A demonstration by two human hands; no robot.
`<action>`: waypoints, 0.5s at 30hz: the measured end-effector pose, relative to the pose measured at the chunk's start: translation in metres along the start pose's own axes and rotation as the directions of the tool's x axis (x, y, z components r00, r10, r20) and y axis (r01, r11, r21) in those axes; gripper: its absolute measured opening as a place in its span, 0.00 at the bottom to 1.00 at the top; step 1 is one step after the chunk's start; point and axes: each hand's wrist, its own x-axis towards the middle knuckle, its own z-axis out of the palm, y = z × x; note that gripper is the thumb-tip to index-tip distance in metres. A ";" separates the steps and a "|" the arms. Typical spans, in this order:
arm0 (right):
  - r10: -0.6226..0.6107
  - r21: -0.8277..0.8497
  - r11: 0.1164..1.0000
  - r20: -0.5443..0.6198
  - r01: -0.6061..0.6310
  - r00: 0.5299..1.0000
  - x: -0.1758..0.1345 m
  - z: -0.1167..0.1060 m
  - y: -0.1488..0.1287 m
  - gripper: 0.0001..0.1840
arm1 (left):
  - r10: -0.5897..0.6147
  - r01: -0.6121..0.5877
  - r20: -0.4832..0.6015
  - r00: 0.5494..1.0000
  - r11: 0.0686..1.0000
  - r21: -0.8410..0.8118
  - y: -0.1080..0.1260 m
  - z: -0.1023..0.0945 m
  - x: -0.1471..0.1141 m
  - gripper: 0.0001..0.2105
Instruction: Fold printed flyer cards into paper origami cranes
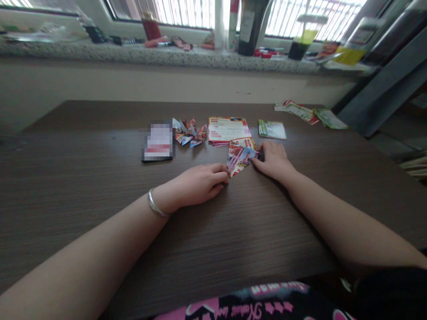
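A colourful printed sheet of paper [240, 158], partly folded with slanted edges, lies on the dark wooden table between my hands. My left hand [208, 181], with a silver bangle on its wrist, has its fingers closed at the sheet's lower left corner. On the other side, my right hand [274, 161] pinches the right edge between thumb and fingers. Just beyond the sheet sits a stack of printed leaflets [228, 130], which its upper edge seems to overlap. Several folded paper pieces [190, 132] of similar print are bunched left of the stack.
A dark-edged flat object [158, 142], its face pixelated, lies at left. Green-and-white cards [272, 130] rest behind my right hand, with loose paper strips [300, 112] farther back. Bottles [247, 29] and small items crowd the stone windowsill [200, 57]. A grey curtain [383, 84] hangs at right.
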 end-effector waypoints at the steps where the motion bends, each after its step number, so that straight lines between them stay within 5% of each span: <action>1: 0.004 0.007 1.000 -0.003 -0.004 1.000 0.001 0.000 0.001 0.15 | -0.002 0.002 0.003 1.000 1.000 -0.007 0.000 0.000 0.000 0.11; 15: 0.072 0.046 0.996 -0.014 -0.071 0.997 0.006 0.004 0.020 0.14 | -0.001 0.001 -0.003 1.000 0.968 -0.252 -0.006 -0.001 -0.002 0.09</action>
